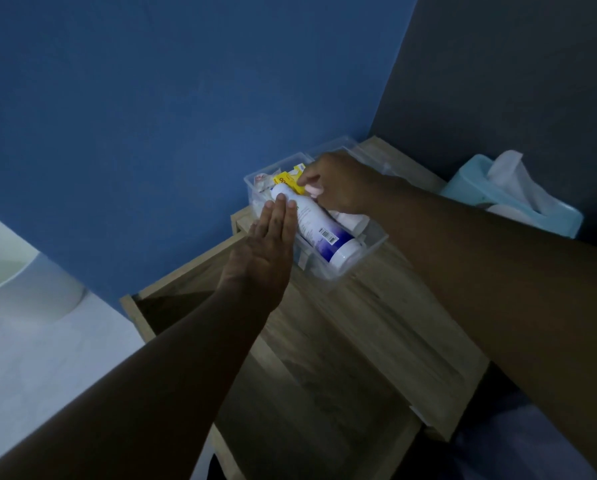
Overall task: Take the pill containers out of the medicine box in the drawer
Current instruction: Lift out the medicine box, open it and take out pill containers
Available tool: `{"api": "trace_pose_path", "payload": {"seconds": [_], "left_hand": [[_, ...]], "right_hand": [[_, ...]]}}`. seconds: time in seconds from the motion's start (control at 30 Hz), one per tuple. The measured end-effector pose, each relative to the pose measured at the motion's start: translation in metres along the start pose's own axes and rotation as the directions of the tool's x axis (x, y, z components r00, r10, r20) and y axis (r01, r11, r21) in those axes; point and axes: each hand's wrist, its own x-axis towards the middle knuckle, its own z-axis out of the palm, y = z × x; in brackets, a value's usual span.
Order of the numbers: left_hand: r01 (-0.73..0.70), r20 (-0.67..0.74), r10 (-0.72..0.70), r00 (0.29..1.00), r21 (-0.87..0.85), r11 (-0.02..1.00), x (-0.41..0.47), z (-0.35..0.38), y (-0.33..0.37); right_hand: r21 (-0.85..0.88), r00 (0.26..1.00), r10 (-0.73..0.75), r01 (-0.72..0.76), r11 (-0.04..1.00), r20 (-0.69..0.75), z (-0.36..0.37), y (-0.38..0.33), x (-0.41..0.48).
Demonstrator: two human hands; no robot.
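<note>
A clear plastic medicine box (366,252) sits on the wooden cabinet top (387,323). A large white bottle (319,232) with a purple band and barcode lies across it. Behind the bottle are a yellow pack (286,178) and white packets. My left hand (267,251) is flat with fingers straight, pressed against the box's left side, fingertips touching the bottle's top end. My right hand (338,183) reaches into the box from the right; its fingers pinch a small pale pink object (313,191) next to the yellow pack.
An open wooden drawer (172,306) juts out at the cabinet's left, dark inside. A light blue tissue box (512,202) stands at the right against the dark wall. A blue wall rises behind. A white rounded object (23,282) lies at far left.
</note>
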Motion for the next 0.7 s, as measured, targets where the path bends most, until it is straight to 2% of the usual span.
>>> {"api": "trace_pose_path", "payload": {"seconds": [0.17,0.3,0.43,0.63,0.7], "left_hand": [[0.018,0.000,-0.018,1.000,-0.033,0.999,0.001,0.001,0.000],[0.017,0.049,-0.021,0.999,0.075,0.997,0.005,0.002,0.000],[0.005,0.103,-0.019,0.995,0.127,0.992,0.002,-0.005,0.001],[0.079,0.180,-0.066,0.981,-0.068,0.995,-0.011,-0.046,0.020],[0.105,0.101,-0.076,0.992,-0.313,0.944,-0.019,-0.056,0.040]], "right_hand": [[0.063,0.996,0.022,-0.017,0.998,-0.084,0.001,0.002,-0.002],[0.113,0.979,0.043,-0.021,0.993,-0.197,-0.002,-0.003,-0.015],[0.241,0.956,0.146,-0.084,0.967,-0.254,-0.005,-0.015,-0.046],[0.343,0.947,0.167,-0.067,0.937,-0.274,-0.023,-0.029,-0.106],[0.369,0.931,0.181,-0.055,0.928,-0.316,-0.035,-0.029,-0.122]]}}
